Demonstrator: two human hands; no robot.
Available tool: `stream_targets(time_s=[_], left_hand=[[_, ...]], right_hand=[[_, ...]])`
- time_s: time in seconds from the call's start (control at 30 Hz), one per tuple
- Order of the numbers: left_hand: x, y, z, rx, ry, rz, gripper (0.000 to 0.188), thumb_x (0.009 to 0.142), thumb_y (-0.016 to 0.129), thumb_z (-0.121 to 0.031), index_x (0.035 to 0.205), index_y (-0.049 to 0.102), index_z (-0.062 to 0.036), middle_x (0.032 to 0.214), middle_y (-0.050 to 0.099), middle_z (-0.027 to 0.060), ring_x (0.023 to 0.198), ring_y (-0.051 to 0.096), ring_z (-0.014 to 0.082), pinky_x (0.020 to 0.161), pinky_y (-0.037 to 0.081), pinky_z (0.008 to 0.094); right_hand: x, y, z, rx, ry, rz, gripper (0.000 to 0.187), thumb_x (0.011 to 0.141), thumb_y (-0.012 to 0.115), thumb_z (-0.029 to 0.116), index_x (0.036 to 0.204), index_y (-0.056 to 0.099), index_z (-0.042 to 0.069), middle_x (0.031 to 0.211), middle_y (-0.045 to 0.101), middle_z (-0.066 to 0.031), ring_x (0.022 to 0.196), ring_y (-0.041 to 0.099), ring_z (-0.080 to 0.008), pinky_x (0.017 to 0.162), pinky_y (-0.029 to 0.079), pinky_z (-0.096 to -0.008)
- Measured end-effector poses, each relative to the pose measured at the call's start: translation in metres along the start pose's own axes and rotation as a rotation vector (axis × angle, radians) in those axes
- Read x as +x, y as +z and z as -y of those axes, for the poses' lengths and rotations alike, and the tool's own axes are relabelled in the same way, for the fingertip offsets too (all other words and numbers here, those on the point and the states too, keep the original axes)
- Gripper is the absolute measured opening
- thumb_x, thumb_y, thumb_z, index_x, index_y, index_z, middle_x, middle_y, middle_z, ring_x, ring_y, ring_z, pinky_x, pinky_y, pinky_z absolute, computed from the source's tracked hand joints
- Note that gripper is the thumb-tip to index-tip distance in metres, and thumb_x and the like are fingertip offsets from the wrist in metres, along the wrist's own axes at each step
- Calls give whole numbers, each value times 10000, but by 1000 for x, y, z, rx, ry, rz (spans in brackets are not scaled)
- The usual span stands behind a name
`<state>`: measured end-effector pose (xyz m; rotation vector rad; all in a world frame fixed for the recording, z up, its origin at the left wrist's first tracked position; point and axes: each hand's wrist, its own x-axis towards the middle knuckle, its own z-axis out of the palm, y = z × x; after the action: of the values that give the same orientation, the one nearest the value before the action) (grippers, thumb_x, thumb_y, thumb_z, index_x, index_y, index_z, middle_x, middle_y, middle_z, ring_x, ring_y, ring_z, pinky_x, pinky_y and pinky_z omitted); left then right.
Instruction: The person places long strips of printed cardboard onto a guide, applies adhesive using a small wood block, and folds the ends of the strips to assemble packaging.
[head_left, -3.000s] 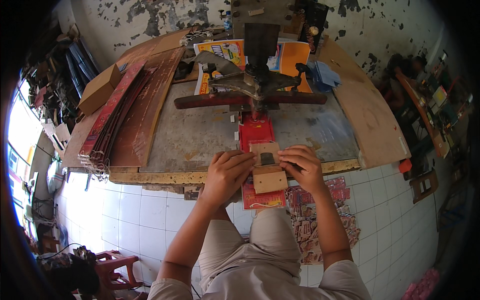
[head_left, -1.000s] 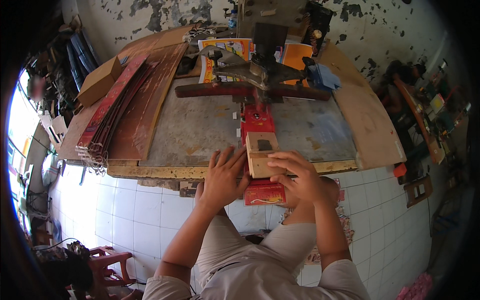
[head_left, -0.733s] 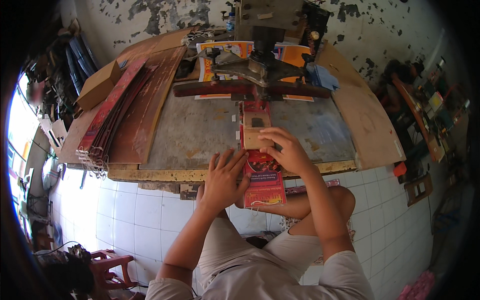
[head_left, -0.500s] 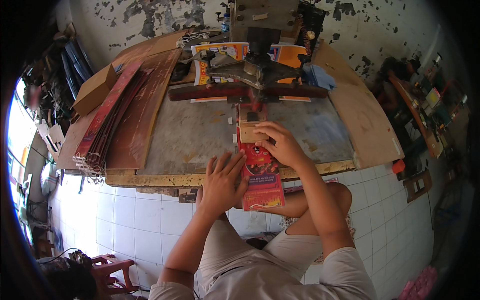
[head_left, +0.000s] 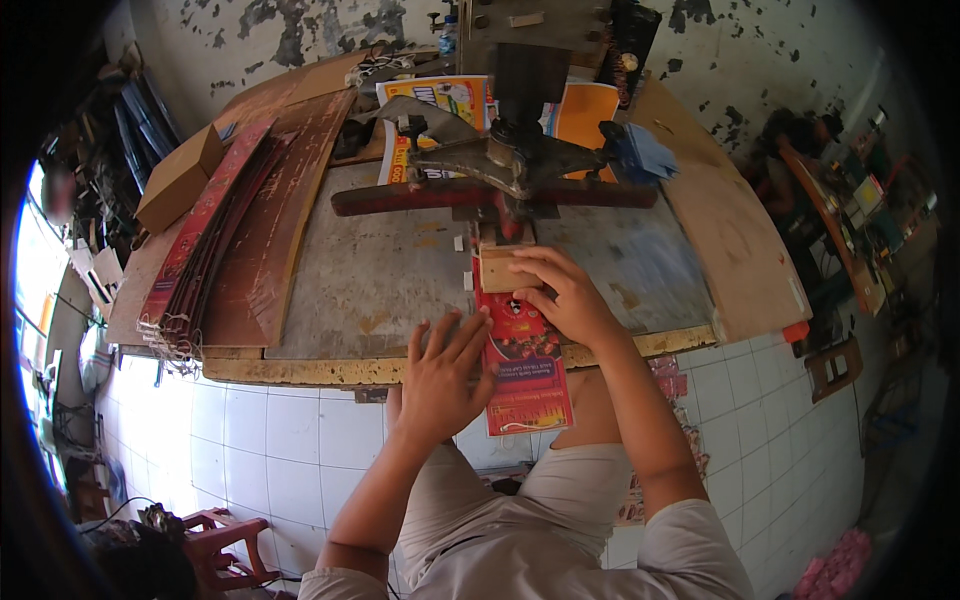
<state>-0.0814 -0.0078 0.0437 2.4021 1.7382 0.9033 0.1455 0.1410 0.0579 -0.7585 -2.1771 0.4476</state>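
Observation:
A long red printed card strip (head_left: 525,385) lies across the front edge of the worktable, its near end hanging over. On its far part sits a small wooden block (head_left: 507,273). My right hand (head_left: 565,290) grips the block's right end between fingers and thumb. My left hand (head_left: 447,375) rests open, fingers spread, with its fingertips at the strip's left edge. Right behind the block, the dark metal press head (head_left: 510,165) with its red crossbar (head_left: 420,198) comes down, and its red tip hides the strip's far end.
A stack of red strips with white cords (head_left: 205,245) lies on brown boards at the left, beside a cardboard box (head_left: 180,178). Colourful printed sheets (head_left: 585,125) and a blue cloth (head_left: 648,155) are behind the press. A red plastic stool (head_left: 225,545) stands at lower left.
The press head has come lower, closer to the wooden block. My right knee has moved in from the right. Both hands stay nearly in place, and the view has shifted slightly.

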Motion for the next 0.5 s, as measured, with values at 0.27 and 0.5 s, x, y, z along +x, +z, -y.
stream_targets(time_s=[0.27,0.5], left_hand=[[-1,-1,1,-2,-1,4,633,991,709,-283,1585,624,-82,1684,594,48,1543,502,362,1299,303,618],[0,0,1,4,1,6,635,997,708,-290,1591,619,-85,1691,587,46,1547,498,356,1299,297,619]], right_hand=[[4,0,-1,-21,20,-10,395,955,870,151,1324,746,83,1428,693,-94,1318,689,-342,1086,586,-456],[4,0,2,-80,4,-32,388,944,880,142,1305,755,75,1404,704,-88,1313,687,-332,1086,579,-457]])
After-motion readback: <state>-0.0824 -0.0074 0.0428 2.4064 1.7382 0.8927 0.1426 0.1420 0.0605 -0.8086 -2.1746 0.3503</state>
